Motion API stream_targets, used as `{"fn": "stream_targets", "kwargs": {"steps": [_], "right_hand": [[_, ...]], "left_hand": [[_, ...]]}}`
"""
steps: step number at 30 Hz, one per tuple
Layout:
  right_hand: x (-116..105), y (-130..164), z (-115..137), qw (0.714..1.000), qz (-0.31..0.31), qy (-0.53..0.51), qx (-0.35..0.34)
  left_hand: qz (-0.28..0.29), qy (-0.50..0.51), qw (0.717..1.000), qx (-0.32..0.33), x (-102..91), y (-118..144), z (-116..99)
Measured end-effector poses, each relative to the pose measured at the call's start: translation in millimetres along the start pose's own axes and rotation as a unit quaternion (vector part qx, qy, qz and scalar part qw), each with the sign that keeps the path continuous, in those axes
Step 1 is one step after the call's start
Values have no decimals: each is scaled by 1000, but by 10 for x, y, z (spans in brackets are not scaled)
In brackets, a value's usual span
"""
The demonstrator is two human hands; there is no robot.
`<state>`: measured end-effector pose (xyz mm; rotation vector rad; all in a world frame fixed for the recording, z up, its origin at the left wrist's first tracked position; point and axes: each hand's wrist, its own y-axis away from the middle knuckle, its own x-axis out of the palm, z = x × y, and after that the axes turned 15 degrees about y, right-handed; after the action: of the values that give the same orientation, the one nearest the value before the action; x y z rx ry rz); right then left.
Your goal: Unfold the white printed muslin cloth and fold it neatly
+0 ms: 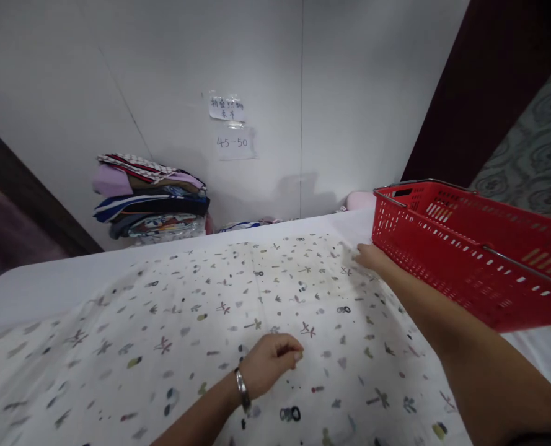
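Note:
A white cloth [266, 303] with small printed leaf and palm motifs is spread over the table, with light creases across it. My left hand [273, 362], a silver bracelet at its wrist, is over the middle of the cloth with fingers curled in and thumb against them; nothing shows in it. Out at the cloth's far right corner, my right hand [370, 255] has its fingers closed at the edge, apparently pinching the fabric, though the fingertips are partly hidden. The red basket stands just beside that hand.
The red plastic basket [452, 254] with metal handles takes up the right side. At the back left rises a stack of folded fabrics [152, 195]. Handwritten paper signs [235, 142] are taped to the pale wall. A white table surface [38, 291] shows beyond the cloth.

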<state>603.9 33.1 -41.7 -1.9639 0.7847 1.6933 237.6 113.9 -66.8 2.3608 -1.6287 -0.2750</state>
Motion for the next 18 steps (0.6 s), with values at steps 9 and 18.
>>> {"fn": "stream_targets", "kwargs": {"steps": [9,18], "right_hand": [[-154,1113,1245,935,0,-67,-348],[-103,353,1043,967,34,-183,-176]], "left_hand": [[-192,368,906,-84,-289,-377,-110],[-196,308,929,-62,-406,-132,-24]]}}
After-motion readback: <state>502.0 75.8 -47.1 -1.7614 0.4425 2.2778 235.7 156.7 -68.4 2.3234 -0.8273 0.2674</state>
